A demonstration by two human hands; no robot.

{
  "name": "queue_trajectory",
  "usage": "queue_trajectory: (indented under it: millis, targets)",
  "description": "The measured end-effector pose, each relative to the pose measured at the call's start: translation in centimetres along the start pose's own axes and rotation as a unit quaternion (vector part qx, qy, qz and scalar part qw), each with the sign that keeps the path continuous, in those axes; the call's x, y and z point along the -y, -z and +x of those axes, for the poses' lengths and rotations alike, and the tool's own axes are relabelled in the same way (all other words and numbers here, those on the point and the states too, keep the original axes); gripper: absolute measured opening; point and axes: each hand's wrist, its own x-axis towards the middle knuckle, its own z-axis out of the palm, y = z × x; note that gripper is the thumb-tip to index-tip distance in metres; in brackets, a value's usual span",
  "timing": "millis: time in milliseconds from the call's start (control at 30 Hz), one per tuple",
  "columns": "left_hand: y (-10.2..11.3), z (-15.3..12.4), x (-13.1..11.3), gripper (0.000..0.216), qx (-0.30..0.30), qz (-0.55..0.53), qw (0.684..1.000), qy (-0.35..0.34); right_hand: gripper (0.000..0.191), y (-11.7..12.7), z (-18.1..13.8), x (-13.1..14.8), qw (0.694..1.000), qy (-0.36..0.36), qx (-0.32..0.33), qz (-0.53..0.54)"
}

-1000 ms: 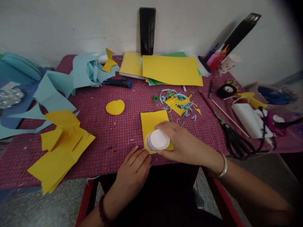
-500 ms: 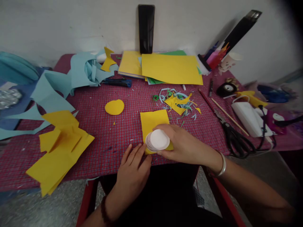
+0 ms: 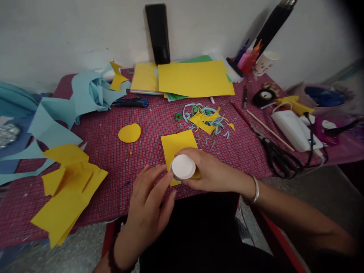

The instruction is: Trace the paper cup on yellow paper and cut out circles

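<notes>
— Holding what, that right hand [image 3: 210, 172]?

— A small white cup [image 3: 183, 167]. The grip is closed round its side, and the round white end faces up. It stands on the near edge of a yellow sheet [image 3: 178, 142], which lies flat on the worktop [image 3: 136, 159] close to the person.

— And the left hand [image 3: 150, 201]?

— Empty, with its grip wide and fingers spread, just beside the cup on its left. The fingertips are over the sheet's near corner. I cannot tell whether they touch the paper.

— So which step is this?

— I'd judge it to be setting the cup in place on the sheet: one hand pins it while the other comes in to steady it. A yellow disc [image 3: 129, 133] lies apart to the left, about as wide as the cup.

— What does the next move call for?

— Keeping the cup pressed flat so it cannot slide, with the paper held from shifting beneath it. A free hand is needed for any tool. The scissors [image 3: 277, 155] lie well to the right, out of either hand's reach as they sit.
</notes>
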Motion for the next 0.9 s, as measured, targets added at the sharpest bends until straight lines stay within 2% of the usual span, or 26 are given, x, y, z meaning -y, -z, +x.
queue_trajectory:
  millis: [100,200,267,400,500,633,900]
  targets:
    - [0.0,1.7,0.2,0.045,0.044,-0.001,0.998,-0.048,0.044,0.2,0.2,0.0,1.000,-0.007,0.007,0.008]
    - [-0.6,2.6,0.5,0.036,0.064,-0.013,0.995,-0.073,0.050,1.0,-0.4,-0.7,1.000,0.007,0.017,0.008]
    - [-0.9,2.7,0.7,0.036,0.058,-0.023,0.995,-0.076,0.052,1.7,-1.6,-1.7,1.000,0.006,-0.006,-0.008]
    - [-1.4,2.4,0.9,0.040,0.041,-0.053,0.996,-0.066,0.039,2.4,-5.0,-3.5,0.997,-0.017,-0.070,-0.040]
    - [-1.9,2.2,0.9,0.041,0.025,-0.056,0.996,-0.066,0.032,2.1,-6.7,-3.8,0.995,-0.011,-0.058,-0.082]
    - [-2.4,2.4,0.6,0.037,0.001,-0.023,0.998,-0.057,0.030,1.7,-7.0,-3.3,0.989,-0.017,-0.018,-0.148]
    - [-2.7,2.8,-0.5,0.032,-0.002,0.009,0.999,-0.031,0.030,1.7,-6.8,-3.7,0.988,-0.016,-0.005,-0.156]
